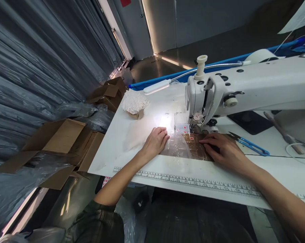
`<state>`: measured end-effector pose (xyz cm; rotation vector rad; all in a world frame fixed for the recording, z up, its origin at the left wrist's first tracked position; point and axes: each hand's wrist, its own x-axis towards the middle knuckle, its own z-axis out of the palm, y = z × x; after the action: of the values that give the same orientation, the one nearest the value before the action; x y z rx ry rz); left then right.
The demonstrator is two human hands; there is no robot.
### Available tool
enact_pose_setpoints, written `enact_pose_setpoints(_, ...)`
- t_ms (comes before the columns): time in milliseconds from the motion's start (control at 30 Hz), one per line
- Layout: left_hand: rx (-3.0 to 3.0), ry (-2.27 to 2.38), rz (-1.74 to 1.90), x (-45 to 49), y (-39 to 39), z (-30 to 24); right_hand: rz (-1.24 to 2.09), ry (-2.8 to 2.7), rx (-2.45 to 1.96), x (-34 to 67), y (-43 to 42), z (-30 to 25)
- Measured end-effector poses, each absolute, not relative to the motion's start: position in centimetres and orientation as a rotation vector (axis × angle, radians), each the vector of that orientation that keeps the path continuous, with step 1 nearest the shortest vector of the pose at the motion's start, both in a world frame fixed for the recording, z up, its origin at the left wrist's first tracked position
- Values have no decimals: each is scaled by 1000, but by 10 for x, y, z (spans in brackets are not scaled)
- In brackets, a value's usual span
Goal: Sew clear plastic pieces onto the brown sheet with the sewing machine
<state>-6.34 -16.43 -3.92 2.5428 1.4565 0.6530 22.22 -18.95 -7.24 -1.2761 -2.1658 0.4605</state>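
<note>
A clear plastic sheet (pixel 179 146) with small red marks lies on the white sewing table (pixel 132 141), partly over a brown plate beside the needle of a white sewing machine (pixel 243 89). My left hand (pixel 156 141) rests flat on the sheet's left edge, fingers stretched toward the needle. My right hand (pixel 224 148) lies on the sheet's right part, fingers pressed down and pointing left toward the presser foot (pixel 196 126). Neither hand lifts anything.
Blue thread snips (pixel 250 145) lie right of my right hand. A white lace bundle (pixel 134 101) sits at the table's far left. A gooseneck lamp (pixel 156 87) lights the needle area. Open cardboard boxes (pixel 63 138) and plastic sheeting stand left of the table. A printed ruler (pixel 192 182) runs along the front edge.
</note>
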Motion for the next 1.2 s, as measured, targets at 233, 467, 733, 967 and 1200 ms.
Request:
enact_pose_setpoints(233,2336,1263,807,-48,-175,-27,550,-2106,-1222,220,-188,-60)
enact_pose_setpoints(467,1580,747,500,-11,-217,5,1085,-1961,-945,199,-213,-19)
enact_pose_setpoints(733,1765,1247,620,-47,-185,3,1504,-1924,-1142,202,-203,-32)
enact_pose_setpoints(967,2667,1748,350,-66,-149,-19,375,-2178,-1538,208,-180,-51)
enact_pose_setpoints(1200,2938,1018,284,-43,-127,-19,218,-2123,-1512,207,-185,-63)
